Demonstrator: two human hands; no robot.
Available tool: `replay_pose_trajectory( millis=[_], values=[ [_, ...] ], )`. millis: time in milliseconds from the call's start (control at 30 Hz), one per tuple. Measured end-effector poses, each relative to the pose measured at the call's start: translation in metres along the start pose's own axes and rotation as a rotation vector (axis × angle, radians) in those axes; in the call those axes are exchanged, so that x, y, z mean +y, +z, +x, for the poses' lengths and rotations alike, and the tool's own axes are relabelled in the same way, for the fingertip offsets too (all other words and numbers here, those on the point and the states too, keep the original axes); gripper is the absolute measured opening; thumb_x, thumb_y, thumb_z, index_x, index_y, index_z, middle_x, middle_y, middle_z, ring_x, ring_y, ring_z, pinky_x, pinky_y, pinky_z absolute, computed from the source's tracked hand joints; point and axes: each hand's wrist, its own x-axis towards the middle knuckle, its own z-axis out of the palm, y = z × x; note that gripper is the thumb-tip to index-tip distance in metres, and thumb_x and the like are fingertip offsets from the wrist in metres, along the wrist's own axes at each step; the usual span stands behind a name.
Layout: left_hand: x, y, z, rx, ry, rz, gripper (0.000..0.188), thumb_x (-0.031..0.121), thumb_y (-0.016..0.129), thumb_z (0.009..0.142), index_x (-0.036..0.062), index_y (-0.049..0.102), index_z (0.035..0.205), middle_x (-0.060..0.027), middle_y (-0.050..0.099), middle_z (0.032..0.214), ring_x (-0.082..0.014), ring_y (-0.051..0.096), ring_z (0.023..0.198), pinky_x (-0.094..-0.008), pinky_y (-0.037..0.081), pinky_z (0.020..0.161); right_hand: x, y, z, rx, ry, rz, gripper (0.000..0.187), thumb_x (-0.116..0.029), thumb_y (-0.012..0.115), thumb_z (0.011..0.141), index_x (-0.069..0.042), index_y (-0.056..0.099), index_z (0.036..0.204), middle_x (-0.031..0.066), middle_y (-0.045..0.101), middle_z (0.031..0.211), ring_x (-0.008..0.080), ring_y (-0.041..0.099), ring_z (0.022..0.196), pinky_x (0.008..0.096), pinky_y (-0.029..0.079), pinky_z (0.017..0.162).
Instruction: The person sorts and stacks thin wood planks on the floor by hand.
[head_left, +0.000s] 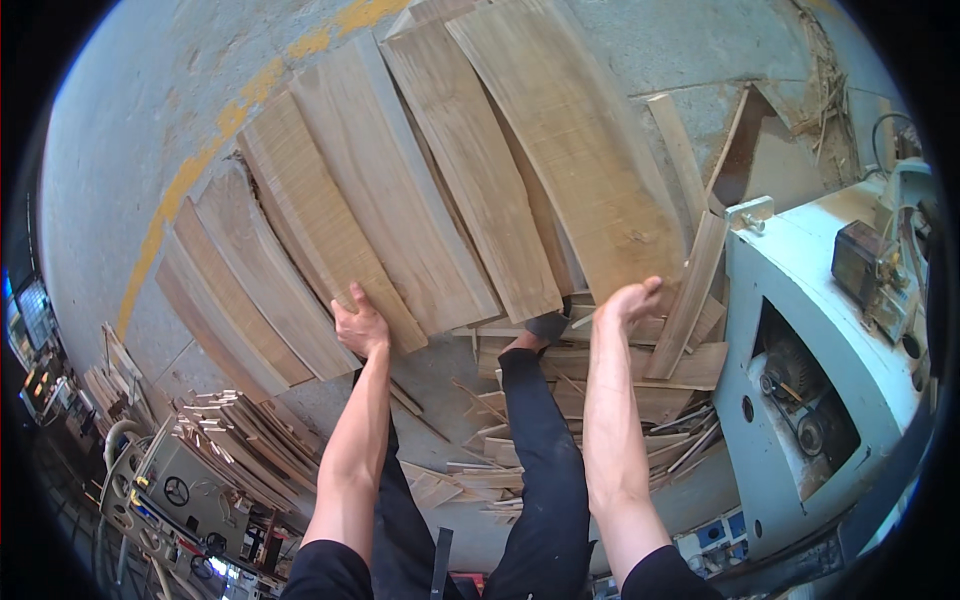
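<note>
Several long, flat wooden boards lie side by side on the floor before me. My left hand [360,322] is closed at the near part of a narrow yellowish board [318,212], thumb on top and fingers at its left edge. Farther right, my right hand [630,302] is at the near right corner of a wide board [570,150], which looks slightly blurred. Its fingers are bent at the corner and partly hidden. A broad pale board [395,190] and another board [475,160] lie between my hands.
A pale blue machine [830,250] with exposed pulleys stands close on the right. Offcuts [670,370] lie near my foot, and stacked strips [245,435] are at lower left. A yellow line [185,180] crosses the floor. Another machine [180,500] stands at lower left.
</note>
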Motion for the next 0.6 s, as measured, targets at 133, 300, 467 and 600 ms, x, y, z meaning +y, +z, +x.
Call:
replay_pose_trajectory(
  millis=[133, 300, 467, 600],
  values=[
    [0.005, -0.003, -0.005, -0.025, 0.002, -0.001, 0.079, 0.071, 0.044, 0.086, -0.0044, 0.059, 0.103, -0.0310, 0.064, 0.090, -0.0514, 0.059, 0.087, -0.0571, 0.045, 0.075, 0.029, 0.003, -0.010, 0.036, 0.055, -0.417, 0.051, -0.035, 0.036, 0.102, 0.008, 0.044, 0.129, 0.0300, 0.050, 0.130, 0.0419, 0.052, 0.118, 0.0468, 0.042, 0.100],
    [0.006, 0.000, -0.011, 0.019, 0.029, 0.017, 0.080, 0.071, 0.043, 0.086, -0.0053, 0.058, 0.104, -0.0308, 0.065, 0.091, -0.0510, 0.060, 0.088, -0.0565, 0.046, 0.075, 0.037, 0.006, -0.037, 0.085, 0.034, -0.332, 0.048, -0.034, 0.036, 0.103, 0.006, 0.044, 0.129, 0.0305, 0.052, 0.125, 0.0435, 0.053, 0.115, 0.0478, 0.044, 0.096],
    [-0.003, -0.004, -0.005, 0.007, 0.020, 0.013, 0.081, 0.072, 0.043, 0.086, -0.0055, 0.057, 0.106, -0.0302, 0.065, 0.092, -0.0507, 0.060, 0.088, -0.0562, 0.046, 0.075, 0.030, 0.009, -0.048, -0.062, -0.046, -0.465, 0.049, -0.035, 0.036, 0.103, 0.006, 0.043, 0.129, 0.0294, 0.050, 0.127, 0.0430, 0.054, 0.114, 0.0470, 0.045, 0.095],
    [0.009, -0.007, -0.011, -0.066, 0.012, -0.019, 0.081, 0.072, 0.044, 0.085, -0.0044, 0.058, 0.108, -0.0302, 0.065, 0.095, -0.0505, 0.060, 0.089, -0.0562, 0.047, 0.076, 0.057, -0.003, -0.031, -0.175, -0.029, -0.324, 0.060, -0.051, 0.035, 0.100, -0.001, 0.044, 0.131, 0.0233, 0.047, 0.135, 0.0376, 0.050, 0.121, 0.0458, 0.043, 0.097]
  ],
)
